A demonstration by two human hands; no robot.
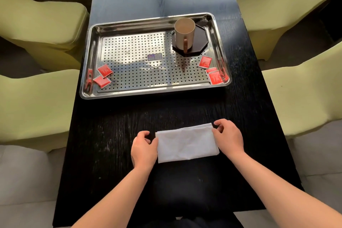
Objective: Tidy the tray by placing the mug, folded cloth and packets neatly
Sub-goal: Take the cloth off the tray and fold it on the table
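A white folded cloth point(187, 142) lies on the black table in front of the steel tray point(153, 90). My left hand point(143, 149) pinches its left edge and my right hand point(228, 138) pinches its right edge. A beige mug point(184, 33) stands upright on a black octagonal coaster point(200, 40) in the tray's far right corner, its handle toward me. Two red packets point(105, 70) point(101, 81) lie at the tray's near left. Three more red packets point(205, 61) point(215, 77) point(211, 70) lie at its near right.
The black table point(114, 144) is narrow, with yellow-green chairs point(42, 22) close along both sides. A small label point(154, 57) sits at the middle of the tray's perforated floor. Grey cushions point(24, 172) flank my seat.
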